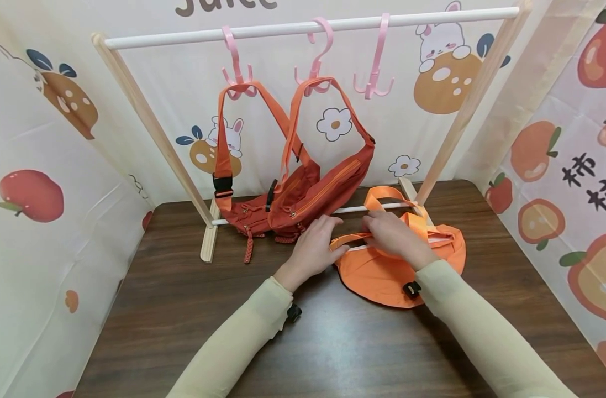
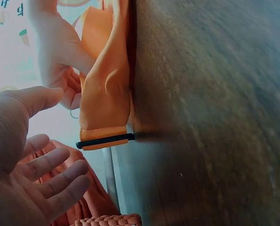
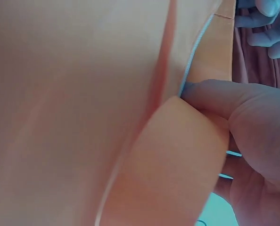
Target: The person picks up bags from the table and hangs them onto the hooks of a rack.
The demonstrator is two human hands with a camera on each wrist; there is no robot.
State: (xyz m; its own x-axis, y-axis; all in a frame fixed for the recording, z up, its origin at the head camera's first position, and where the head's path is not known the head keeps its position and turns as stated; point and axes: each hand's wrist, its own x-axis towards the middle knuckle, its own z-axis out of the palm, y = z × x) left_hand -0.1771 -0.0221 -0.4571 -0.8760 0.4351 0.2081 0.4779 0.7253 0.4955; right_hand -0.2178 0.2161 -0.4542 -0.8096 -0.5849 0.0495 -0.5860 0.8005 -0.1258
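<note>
On the table lies a bright orange waist bag, its orange strap looping up behind it. My right hand grips the strap at the bag's upper edge. In the right wrist view the thumb presses beside the white zipper, fingers behind the strap. My left hand is at the bag's left end, fingers apart and holding nothing. The left wrist view shows that hand with its palm toward the strap end and a black slider. A black buckle rests on the bag's front.
Two rust-red sling bags hang by their straps from pink hooks on a white rail with wooden legs. Another pink hook at the right carries no bag. A second black buckle lies beside my left sleeve.
</note>
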